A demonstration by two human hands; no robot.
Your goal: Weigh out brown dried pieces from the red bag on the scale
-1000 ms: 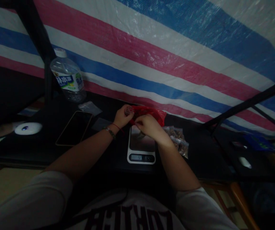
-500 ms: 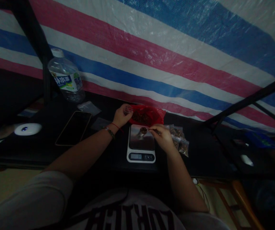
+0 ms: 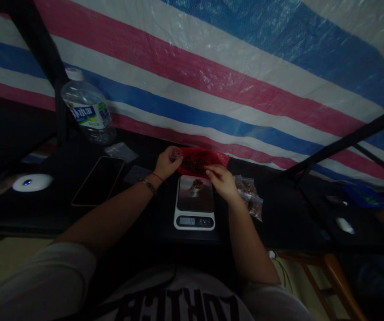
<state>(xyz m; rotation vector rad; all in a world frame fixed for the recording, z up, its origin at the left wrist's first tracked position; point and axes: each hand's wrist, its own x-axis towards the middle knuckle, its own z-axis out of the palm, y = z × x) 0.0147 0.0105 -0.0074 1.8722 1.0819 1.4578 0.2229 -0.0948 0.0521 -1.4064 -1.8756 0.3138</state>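
Note:
My left hand [image 3: 167, 163] is closed around a small clear plastic cup [image 3: 175, 154] at the left end of a red plastic bag [image 3: 219, 158]. Dark brown dried bits [image 3: 195, 164] lie inside that open bag. In front of it stands a white kitchen scale [image 3: 177, 213] with a metal top and a lit display. On the scale sits a small cup [image 3: 196, 189] heaped with brown bits. My right hand [image 3: 222, 181] is over the bag's near right edge, its fingertips pinched together. What they hold, if anything, is too small to make out.
Several filled zip bags [image 3: 254, 207] lie right of the scale. Leftward are a phone [image 3: 98, 182], a clear zip bag [image 3: 122, 151], a large plastic bottle [image 3: 89, 111] and a white oval device [image 3: 32, 183]. Striped sheeting [image 3: 192, 84] hangs behind the black table [image 3: 288, 214].
My right hand has moved away from the cup on the scale, back toward the red bag. My left hand keeps the clear cup in about the same place. The view has shifted slightly.

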